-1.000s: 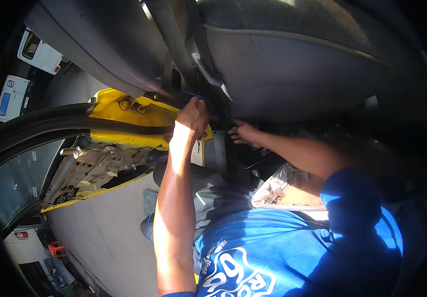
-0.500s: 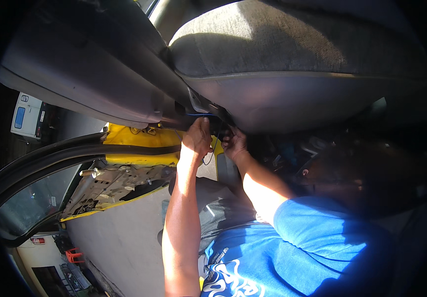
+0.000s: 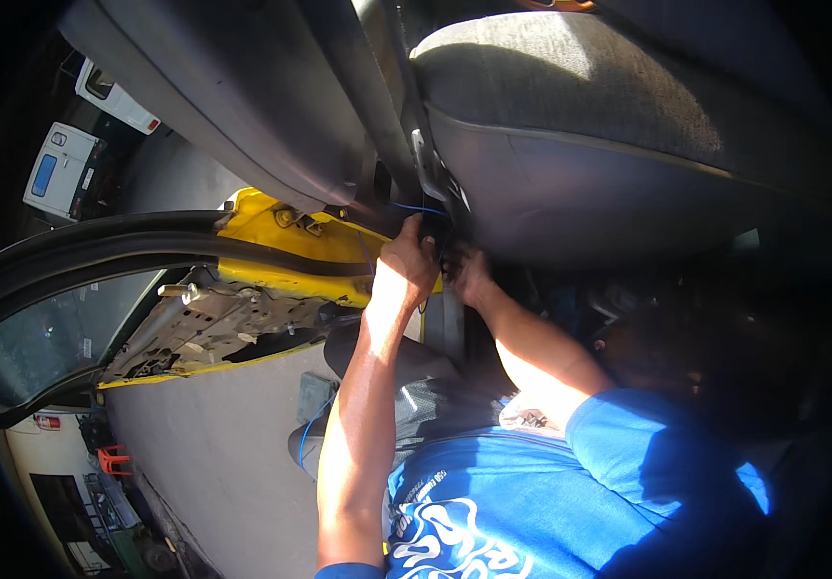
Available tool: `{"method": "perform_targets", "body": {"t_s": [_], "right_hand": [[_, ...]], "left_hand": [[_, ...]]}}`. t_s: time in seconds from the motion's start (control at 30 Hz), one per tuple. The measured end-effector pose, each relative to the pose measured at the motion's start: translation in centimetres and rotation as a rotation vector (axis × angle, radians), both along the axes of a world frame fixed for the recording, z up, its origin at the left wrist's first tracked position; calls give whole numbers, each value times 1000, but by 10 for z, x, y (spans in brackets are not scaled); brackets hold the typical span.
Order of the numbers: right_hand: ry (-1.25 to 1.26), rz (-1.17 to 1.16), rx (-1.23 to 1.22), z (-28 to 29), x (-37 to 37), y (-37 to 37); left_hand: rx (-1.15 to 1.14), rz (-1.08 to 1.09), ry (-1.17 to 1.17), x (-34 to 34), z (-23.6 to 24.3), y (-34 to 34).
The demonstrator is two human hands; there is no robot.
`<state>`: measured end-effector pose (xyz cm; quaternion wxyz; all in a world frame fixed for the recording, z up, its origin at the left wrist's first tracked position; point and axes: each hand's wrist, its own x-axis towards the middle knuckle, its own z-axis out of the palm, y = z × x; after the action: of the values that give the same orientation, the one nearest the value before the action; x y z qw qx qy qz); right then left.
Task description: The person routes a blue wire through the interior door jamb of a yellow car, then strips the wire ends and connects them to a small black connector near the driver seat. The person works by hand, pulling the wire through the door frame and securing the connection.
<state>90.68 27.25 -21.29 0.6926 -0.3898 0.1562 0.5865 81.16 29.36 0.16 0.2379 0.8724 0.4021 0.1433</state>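
Observation:
My left hand (image 3: 406,261) is at the base of the pillar trim (image 3: 358,125), beside a thin blue wire (image 3: 418,208), with fingers bent around something too dark to make out. Just right of it, my right hand (image 3: 469,275) reaches into shadow under the grey seat (image 3: 570,174), fingers curled; what they hold is hidden. A seat-belt fitting (image 3: 421,150) sits above both hands. Yellow door-sill bodywork (image 3: 252,220) with a black rubber seal (image 3: 300,261) runs left from my left hand.
An open door with exposed metal inner panel (image 3: 213,328) and window glass (image 3: 40,338) is at left. Beyond are white vans (image 3: 59,174), a red plastic chair (image 3: 114,461) and grey ground (image 3: 184,454). A greenish block (image 3: 314,391) lies by my leg. Dark interior fills the right.
Since a second ago, my right hand has moved left to beside my left hand, its forearm now more upright. The view has shifted, bringing more of the seat top into sight.

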Motion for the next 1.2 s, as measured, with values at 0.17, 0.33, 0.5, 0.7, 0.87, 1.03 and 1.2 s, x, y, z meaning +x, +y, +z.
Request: {"method": "perform_targets", "body": {"t_s": [0.17,0.33,0.5,0.7,0.87,1.03,1.2], "right_hand": [[-748,927,7,74,22,-42],[-1830,495,311,149,35,-103],[-2001,290,424,194,43,-91],[-2254,364,598,207,61,-86],[-2159,317,494,213,41,-88],[-2202,205,452,223,22,-80],[-2085,15,531,263,14,-86]], "left_hand": [[50,147,-407,-34,-11,-48],[-707,232,-695,-52,-5,-81],[-999,197,-1041,-28,14,-91],[-1004,210,-1008,-32,31,-95],[-1263,152,-1211,-29,58,-102],[-1407,-21,-1304,-28,74,-116],[-1011,-290,-992,-54,76,-123]]}}
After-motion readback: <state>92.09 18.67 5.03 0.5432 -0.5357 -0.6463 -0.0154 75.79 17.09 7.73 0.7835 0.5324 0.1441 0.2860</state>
